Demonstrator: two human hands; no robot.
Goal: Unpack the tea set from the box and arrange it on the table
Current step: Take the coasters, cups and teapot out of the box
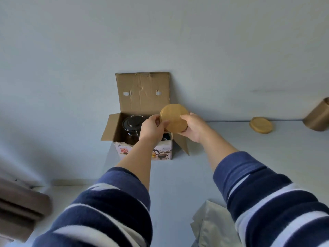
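A round wooden coaster (pixel 174 118) is held just above the open box (pixel 142 136), tilted so that its flat, pale golden face is turned toward the camera. It is pinched at its left rim by the curled fingers of the left hand (pixel 151 127) and supported at its right rim and underside by the right hand (pixel 193 127), whose grip is likewise closed around the edge. Something darker appears to be tucked beneath it at the right palm, though what it is cannot be told.

A slip is judged the main risk: the disc is smooth and thin, and only its edges are gripped, so if one hand is released early it could be dropped onto the dark glass teapot (pixel 132 128) that is seen in the box directly below. The lid of the teapot could be knocked or the glass chipped. The right flap of the box (pixel 183 143) could also be caught by a forearm as the coaster is carried away.

A matching coaster (pixel 261 125) is already laid flat on the table (pixel 231 148) to the right, near a gold-brown canister (pixel 318 116) at the frame edge. A pale wrapping sheet (pixel 211 223) is seen at the near side, between the striped sleeves.
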